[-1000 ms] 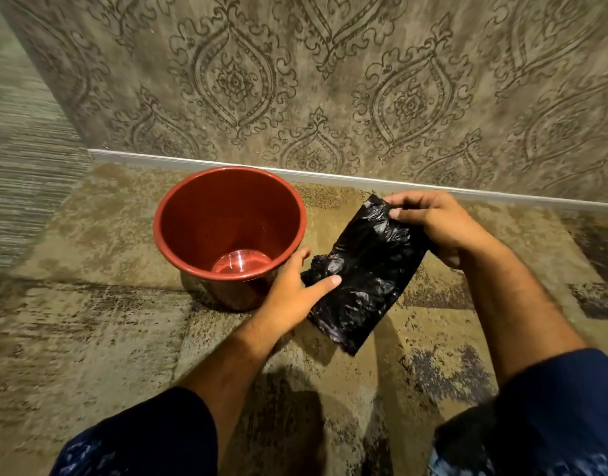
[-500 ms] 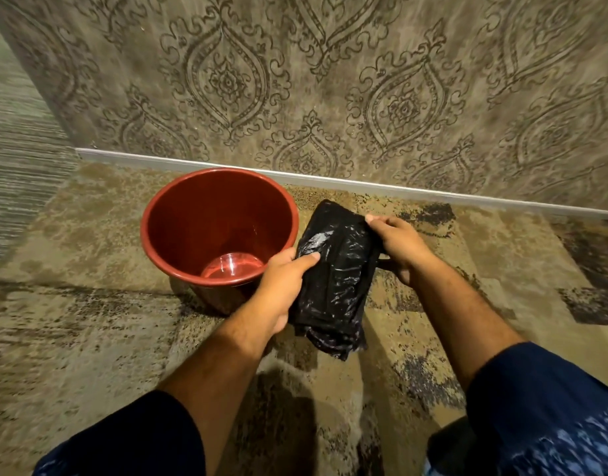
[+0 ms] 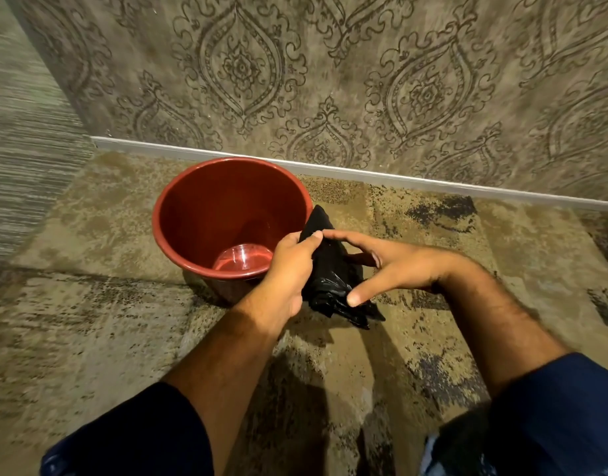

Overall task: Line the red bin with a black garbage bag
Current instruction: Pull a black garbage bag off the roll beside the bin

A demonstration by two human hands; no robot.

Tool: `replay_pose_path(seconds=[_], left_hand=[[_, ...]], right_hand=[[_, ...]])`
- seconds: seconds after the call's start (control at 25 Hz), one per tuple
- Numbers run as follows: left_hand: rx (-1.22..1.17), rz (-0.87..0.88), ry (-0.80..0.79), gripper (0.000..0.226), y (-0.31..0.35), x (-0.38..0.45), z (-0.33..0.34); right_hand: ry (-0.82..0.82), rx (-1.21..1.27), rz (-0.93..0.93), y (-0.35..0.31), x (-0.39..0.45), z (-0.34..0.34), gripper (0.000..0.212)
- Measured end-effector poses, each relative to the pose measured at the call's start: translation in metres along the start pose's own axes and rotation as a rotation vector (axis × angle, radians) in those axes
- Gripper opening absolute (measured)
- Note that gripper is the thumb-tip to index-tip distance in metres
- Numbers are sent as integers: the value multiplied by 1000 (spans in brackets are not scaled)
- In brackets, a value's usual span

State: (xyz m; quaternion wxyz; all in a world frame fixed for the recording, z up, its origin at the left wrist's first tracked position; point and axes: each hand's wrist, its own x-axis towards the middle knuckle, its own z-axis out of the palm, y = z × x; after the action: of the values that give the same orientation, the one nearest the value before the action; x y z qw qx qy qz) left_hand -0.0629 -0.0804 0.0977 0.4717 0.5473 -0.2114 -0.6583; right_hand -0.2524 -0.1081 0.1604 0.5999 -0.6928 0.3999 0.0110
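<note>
- Black plastic is what you are working with: the bag [image 3: 331, 269] is folded into a narrow, crumpled bundle, held in the air just right of the bin [image 3: 192, 214], its top corner touching or overlapping the right rim; which one, you cannot tell from here.
- Your left hand [image 3: 288, 266] is closed around the bundle's left side, thumb tip pressed on the upper fold.
- Your right hand [image 3: 391, 262] is spread, with the forefinger reaching to meet the left thumb on the upper fold and the thumb on the lower end near the floor; it is feeling the plastic rather than clamping it.
- The bin stands upright on the patterned carpet [image 3: 89, 321] near the wall's baseboard [image 3: 398, 175], empty and unlined, its shiny bottom showing.
- The step in hand looks like unfolding and finding the bag's mouth, so the task is at an early stage.
- To do it well, rub the layers at one edge between thumb and forefinger until they slip apart; thin film clings to itself.
- Keep one hand anchoring a layer while the other peels the opposite layer away.
- Shake it to full length before lowering it, or trapped folds will bunch inside.
- Mind the light bin: a snagged bag could tip it.
</note>
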Motion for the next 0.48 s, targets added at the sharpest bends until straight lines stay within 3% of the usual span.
replay_pose_path(seconds=[0.2,0.32,0.48], left_hand=[[-110,-17,-37,34,0,-8,4],[-200,-71,0,52,7,-7,12],[-221,-65,10,69,7,-3,13]], right_hand=[[2,118,-32,4,4,4,117],[-54,36,-69,1,9,17,130],[118,34,-122,1,9,13,100]])
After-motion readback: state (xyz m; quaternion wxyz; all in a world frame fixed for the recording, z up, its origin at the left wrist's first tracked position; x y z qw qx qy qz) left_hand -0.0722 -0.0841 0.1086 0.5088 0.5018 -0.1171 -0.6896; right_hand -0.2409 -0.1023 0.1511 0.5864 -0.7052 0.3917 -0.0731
